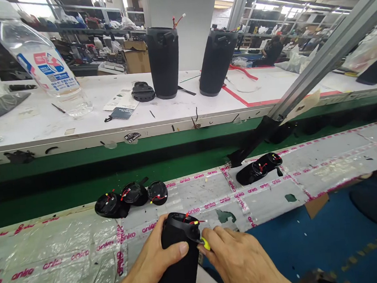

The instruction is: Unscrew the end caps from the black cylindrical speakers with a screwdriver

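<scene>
A black cylindrical speaker body [178,270] stands tilted at the bottom centre, its open top showing red, yellow and white wire ends. My left hand [167,253] is wrapped round its upper left side, thumb across the front. Against the right edge of its rim, my right hand [231,254] is closed on a small yellow tool [206,244]; the tip of the tool is hard to make out. Behind my hands, on the taped bench, sit black round parts with wires, among them one at the left [108,205] and one at the right of the group [158,192].
Two upright black speaker bodies [164,64] [218,61], a water bottle [48,65], a card tag [123,112] and a black cap [143,91] are on the white shelf. More black parts [258,169] lie right on the bench [193,194]. A metal post [319,50] slants across the right.
</scene>
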A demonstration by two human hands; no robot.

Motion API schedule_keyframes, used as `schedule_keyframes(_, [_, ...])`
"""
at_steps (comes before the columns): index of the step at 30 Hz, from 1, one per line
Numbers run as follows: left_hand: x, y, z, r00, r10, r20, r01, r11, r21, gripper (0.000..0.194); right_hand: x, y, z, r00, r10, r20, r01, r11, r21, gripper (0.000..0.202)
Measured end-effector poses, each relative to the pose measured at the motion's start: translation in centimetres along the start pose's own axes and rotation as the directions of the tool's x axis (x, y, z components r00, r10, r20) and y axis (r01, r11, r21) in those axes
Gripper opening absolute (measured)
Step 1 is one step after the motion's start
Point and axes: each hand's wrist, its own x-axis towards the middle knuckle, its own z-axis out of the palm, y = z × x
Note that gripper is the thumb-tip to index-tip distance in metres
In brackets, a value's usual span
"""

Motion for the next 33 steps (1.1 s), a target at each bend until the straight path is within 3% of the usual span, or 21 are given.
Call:
schedule_keyframes(2, [0.0,0.0,0.0,1.0,0.004,-0.012,-0.003,1.0,0.015,0.056,-0.2,0.2,0.0,0.999,-0.009,0.041,0.009,1.0,-0.004,0.002])
schedule_keyframes(6, [0.1,-0.2,0.0,1.0,0.004,-0.028,-0.003,0.999,0.045,0.056,-0.4,0.3,0.0,0.993,-0.006,0.117,0.008,1.0,-0.019,0.028])
schedule_keyframes(14, [0.2,-1.2,0.0,0.992,-0.01,-0.124,0.034,0.981,0.192,0.071,0.1,-0.3,-0.5,0.962,0.005,0.274,0.04,0.987,-0.158,0.027])
schedule_keyframes(21, [-0.1,-1.0,0.6,0.934,-0.053,-0.354,0.184,0.919,0.348,0.082,0.9,-1.0,-1.4,0.927,0.028,0.373,0.052,0.978,-0.204,0.033])
schedule_keyframes(27, [-0.3,-0.9,0.5,0.956,0.021,-0.293,0.069,0.953,0.295,0.071,0.8,-0.4,-0.9,0.938,-0.032,0.344,0.11,0.972,-0.209,0.027])
schedule_keyframes(33, [-0.3,-0.8,0.2,0.969,-0.014,-0.246,0.08,0.962,0.26,0.078,0.3,-0.8,-0.9,0.944,-0.023,0.329,0.117,0.955,-0.271,0.028])
